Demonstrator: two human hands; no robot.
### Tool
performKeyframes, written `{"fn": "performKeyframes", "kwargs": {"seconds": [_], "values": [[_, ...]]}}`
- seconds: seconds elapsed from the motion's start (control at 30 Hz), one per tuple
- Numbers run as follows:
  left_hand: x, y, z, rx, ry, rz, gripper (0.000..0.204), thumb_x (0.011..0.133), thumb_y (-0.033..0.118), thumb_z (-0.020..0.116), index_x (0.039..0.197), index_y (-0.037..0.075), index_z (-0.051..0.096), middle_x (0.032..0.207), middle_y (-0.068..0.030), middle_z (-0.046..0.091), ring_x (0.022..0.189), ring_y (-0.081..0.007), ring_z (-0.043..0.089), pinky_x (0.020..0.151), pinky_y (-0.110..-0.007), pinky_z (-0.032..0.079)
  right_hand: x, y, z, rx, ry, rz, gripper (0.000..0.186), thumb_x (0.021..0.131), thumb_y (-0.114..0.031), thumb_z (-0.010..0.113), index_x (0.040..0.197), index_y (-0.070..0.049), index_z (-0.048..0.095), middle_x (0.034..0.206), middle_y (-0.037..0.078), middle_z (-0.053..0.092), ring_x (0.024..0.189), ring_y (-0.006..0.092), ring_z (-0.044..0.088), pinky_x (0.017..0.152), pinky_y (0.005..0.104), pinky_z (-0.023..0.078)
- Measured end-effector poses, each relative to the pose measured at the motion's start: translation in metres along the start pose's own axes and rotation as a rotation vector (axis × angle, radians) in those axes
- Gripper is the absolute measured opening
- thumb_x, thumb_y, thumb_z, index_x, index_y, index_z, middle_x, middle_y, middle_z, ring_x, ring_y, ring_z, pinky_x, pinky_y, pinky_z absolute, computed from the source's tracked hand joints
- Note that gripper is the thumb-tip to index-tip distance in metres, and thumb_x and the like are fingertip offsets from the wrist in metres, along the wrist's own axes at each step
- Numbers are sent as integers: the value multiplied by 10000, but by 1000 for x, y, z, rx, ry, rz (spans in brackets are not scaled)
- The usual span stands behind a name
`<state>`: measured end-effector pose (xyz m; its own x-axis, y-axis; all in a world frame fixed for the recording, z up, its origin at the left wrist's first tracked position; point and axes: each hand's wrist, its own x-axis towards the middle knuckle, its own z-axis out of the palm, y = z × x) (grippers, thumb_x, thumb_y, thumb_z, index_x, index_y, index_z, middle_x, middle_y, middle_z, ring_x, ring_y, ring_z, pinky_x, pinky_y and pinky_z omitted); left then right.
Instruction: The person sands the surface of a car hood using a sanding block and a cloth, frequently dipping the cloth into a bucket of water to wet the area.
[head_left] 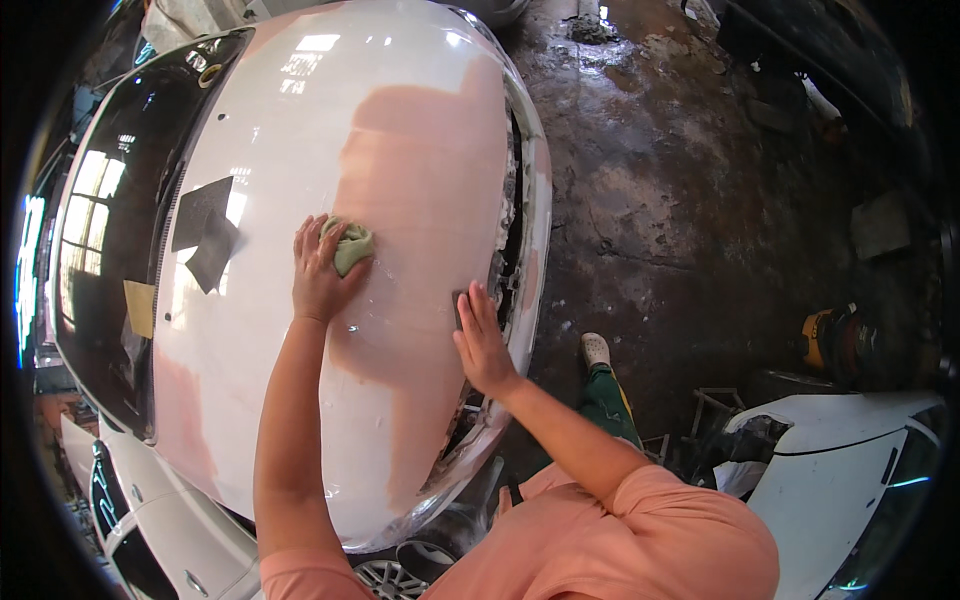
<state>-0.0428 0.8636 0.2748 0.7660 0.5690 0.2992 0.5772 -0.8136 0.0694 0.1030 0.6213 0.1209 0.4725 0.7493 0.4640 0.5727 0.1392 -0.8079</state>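
Note:
A white car hood (250, 140) with large pink patches (420, 190) fills the middle. My left hand (320, 270) rests on it, gripping a folded green cloth (350, 246). Nearer the hood's right edge, my right hand (485, 345) holds a small dark pad (458, 311) against the surface, partly hidden under the fingers. Dark grey sheets (205, 240) lie on the hood left of my left hand. A tan sheet (139, 308) sits by the dark windshield (110, 220).
Wet, stained floor (650, 180) runs along the right, with my shoe (595, 349) beside the hood. A white car part (820, 480) is at lower right, near a yellow-and-black machine (820, 337). Another white car (175, 530) stands at lower left.

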Motion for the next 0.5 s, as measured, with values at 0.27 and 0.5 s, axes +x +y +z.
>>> {"fn": "performKeyframes", "kwargs": {"seconds": [0.27,0.5], "values": [[33,20,7,-35,21,70,633,858,351,824,1423,162,610,1537,-182,523,1489,-448,394,1251,-557,318,164,119,-48,-74,176,258,670,1044,-55,541,1636,94,263,1711,339,233,1608,498,182,1321,575,161],[2,1,-1,14,-4,6,628,860,374,826,1414,160,621,1538,-183,524,1491,-448,392,1251,-554,319,17,18,-7,-41,-5,-18,678,1055,-55,517,1656,72,229,1726,334,194,1604,499,206,1318,573,158]]}}
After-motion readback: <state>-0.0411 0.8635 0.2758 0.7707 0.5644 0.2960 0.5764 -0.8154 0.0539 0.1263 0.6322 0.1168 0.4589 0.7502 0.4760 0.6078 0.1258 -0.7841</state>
